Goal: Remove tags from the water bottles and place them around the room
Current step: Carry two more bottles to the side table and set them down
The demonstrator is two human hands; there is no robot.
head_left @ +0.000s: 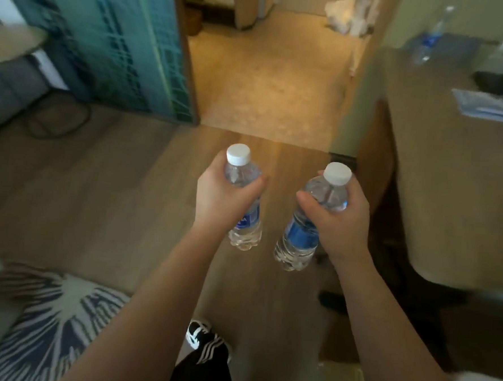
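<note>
1. Left hand (220,194): grip wrapped round the shoulder of the left water bottle (245,201), thumb across the front, just under the white cap (238,154). Bottle upright, carried in mid-air over the wood floor (111,196).
2. Right hand (335,216): same grip on the right water bottle (310,220), fingers curled round the upper body, thumb on the near side. It tilts slightly, base towards centre. The two bottles sit near each other, not touching.
3. Handling, my read: both look full and sealed, so moderate weight for their size. Thin clear plastic dents if squeezed mid-body. The shoulder under the cap is the stiffest place to hold; the blue label band gives better friction than bare plastic, which could be slippery if wet.
4. No tag visible on either neck; too blurred to be sure.
5. Far right: a desk (439,187) already carries a third bottle (430,39) at its back, beside a paper card (491,107). Set bottles down base-first and flat; they are tall and narrow, so likely tippy.
</note>
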